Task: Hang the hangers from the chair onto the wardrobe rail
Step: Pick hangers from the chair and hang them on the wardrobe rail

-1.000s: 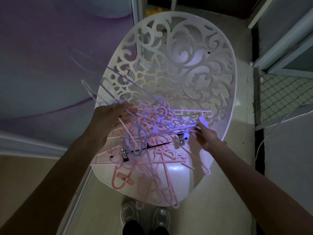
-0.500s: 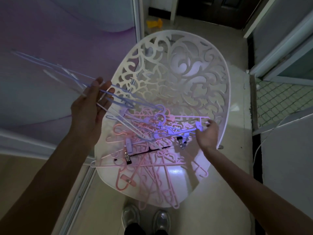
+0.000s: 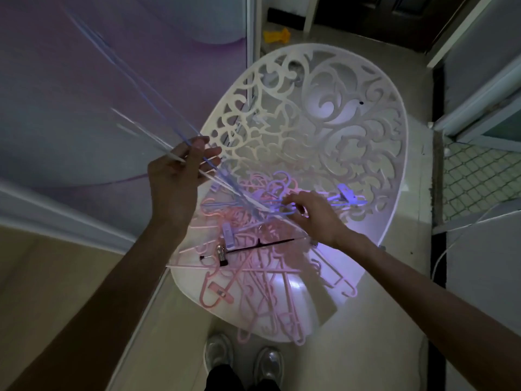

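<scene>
A white chair with a cut-out scroll back stands in front of me. On its seat lies a tangled heap of pink hangers, a black clip hanger and a few lilac ones. My left hand grips a bundle of thin blue and white hangers, blurred, slanting up to the left. Over the heap, my right hand reaches down with its fingers curled around the hook of a lilac hanger. The wardrobe rail is out of sight.
A lilac wardrobe door fills the left side, with its sliding track along the floor. My shoes stand just before the chair. A yellow object lies on the floor behind it. A doorway and mesh panel are at right.
My left hand has lifted the bundle of thin hangers higher and tilted it steeper. My right hand has moved left from the lilac clip hanger's end to the hooks in the heap.
</scene>
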Demonstrator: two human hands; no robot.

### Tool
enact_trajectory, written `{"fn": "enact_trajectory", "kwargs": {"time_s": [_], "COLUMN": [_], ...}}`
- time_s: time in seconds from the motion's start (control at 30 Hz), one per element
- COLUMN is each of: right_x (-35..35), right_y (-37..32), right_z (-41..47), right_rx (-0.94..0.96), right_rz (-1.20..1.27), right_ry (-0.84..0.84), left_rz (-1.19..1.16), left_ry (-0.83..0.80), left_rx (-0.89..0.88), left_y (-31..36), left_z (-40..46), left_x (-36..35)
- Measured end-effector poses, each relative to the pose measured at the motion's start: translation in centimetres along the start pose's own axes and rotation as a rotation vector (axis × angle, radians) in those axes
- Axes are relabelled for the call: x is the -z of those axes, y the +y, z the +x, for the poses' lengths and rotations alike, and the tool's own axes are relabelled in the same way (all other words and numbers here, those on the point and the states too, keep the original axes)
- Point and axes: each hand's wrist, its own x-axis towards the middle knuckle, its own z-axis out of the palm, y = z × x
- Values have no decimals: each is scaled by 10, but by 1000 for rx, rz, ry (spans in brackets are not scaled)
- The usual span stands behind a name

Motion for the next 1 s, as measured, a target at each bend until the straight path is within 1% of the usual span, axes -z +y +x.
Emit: {"fn": "enact_trajectory", "kwargs": {"time_s": [0.1,0.13,0.2,0.23,0.33,0.43,0.57,0.67,0.73,0.77,0.83,0.9,1.0], "right_x": [10,13,21,24,32,48,72,84,85,85,89,95,103], "right_y": [6,8,6,4,5,10,3,-12,-22,-24,-21,-15,-6], "right_z": [1,1,2,1,1,7,15,14,11,11,14,16,16], "right_rx": [88,127,170,201,339,365,359,289,189,113,-97,-278,-454], "right_rz": [-268,-342,-418,-447,-585,-647,-621,-594,-517,-436,-227,-58,130], "right_ry": [-37,-16,75,90,44,75,-10,-44,-104,-104,-82,-70,-19], "left_rz": [17,34,75,101,188,292,378,305,263,249,207,161,36], "left_ry": [25,31,42,49,55,33,-9,-62,-104,-124,-158,-175,-165], "left_rx": [-38,-39,-48,-62,-84,-71,-34,30,65,82,107,106,65], "left_y": [-1,1,4,5,3,-3,2,9,16,19,24,29,40], "left_z": [2,3,10,13,22,27,33,33,32,30,23,15,4], "left_x": [-11,-14,-20,-23,-33,-41,-44,-42,-38,-35,-30,-24,-16]}}
